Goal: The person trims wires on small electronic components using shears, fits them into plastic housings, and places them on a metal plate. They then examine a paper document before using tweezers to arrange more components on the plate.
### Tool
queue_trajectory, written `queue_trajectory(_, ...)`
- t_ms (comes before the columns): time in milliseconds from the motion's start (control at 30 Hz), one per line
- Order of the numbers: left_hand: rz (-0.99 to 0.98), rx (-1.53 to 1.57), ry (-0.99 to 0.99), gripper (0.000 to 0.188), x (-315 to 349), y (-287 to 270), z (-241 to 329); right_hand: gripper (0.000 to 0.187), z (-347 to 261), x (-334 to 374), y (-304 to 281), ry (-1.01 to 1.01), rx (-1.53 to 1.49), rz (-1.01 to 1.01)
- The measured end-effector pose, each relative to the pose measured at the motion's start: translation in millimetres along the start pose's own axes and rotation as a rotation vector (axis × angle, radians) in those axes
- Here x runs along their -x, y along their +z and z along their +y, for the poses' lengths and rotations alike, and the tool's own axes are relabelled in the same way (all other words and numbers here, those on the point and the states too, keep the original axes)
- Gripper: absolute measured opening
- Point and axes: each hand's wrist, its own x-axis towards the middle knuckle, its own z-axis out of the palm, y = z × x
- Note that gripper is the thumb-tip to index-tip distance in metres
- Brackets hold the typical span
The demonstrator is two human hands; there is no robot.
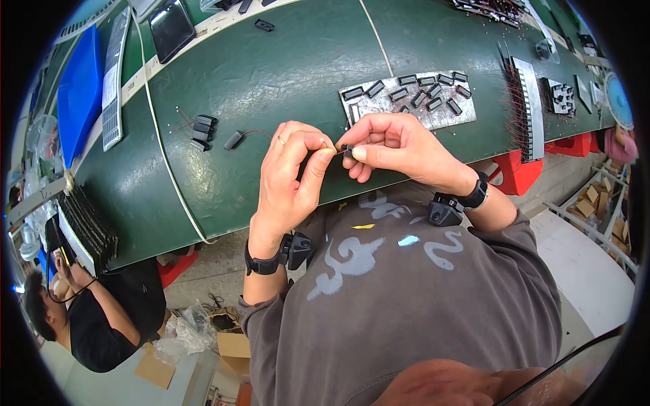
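Note:
Near the table's front edge my two hands meet over a small black rectangular part (348, 151) with thin wires. My right hand (403, 150) pinches this part between thumb and fingers. The thumb and forefinger of my left hand (290, 169) are closed at the thin wire end beside it; the fingertips hide most of the wire. Beyond my right hand, a metal plate (464, 117) carries several like black parts. One loose black part (234, 140) with a dark red wire lies left of my left hand, and a small cluster of black parts (202, 128) sits farther left.
The green table (284, 74) spreads ahead. At right stand a white rack with red wires (533, 111) and a block with black pieces (560, 98). A white cable (162, 142) crosses the left side, near a blue tray (80, 95). Another person (101, 318) works at lower left.

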Motion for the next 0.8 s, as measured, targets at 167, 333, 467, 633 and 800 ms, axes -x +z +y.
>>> queue_trajectory(167, -0.062, -0.07, 0.104, 0.007, -3, -7, 1, 0.022, 2, 0, 1, -0.009, 0.001, 0.004)
queue_trajectory(333, -0.112, -0.113, 0.106, 0.009, -4, -12, 1, 0.022, 3, 0, 2, -0.023, 0.034, 0.018)
queue_trajectory(467, -0.032, -0.132, 0.123, 0.021, -7, -10, 9, 0.021, 2, 1, 2, -0.032, -0.011, 0.056)
queue_trajectory(633, 0.037, -0.005, -0.207, 0.027, 2, 5, 21, 0.02, 2, -1, 3, -0.033, 0.007, 0.033)
queue_trajectory(800, 0.222, 0.172, -0.308, 0.019, 9, 15, 15, 0.023, 3, -7, 10, -0.118, -0.014, 0.048)
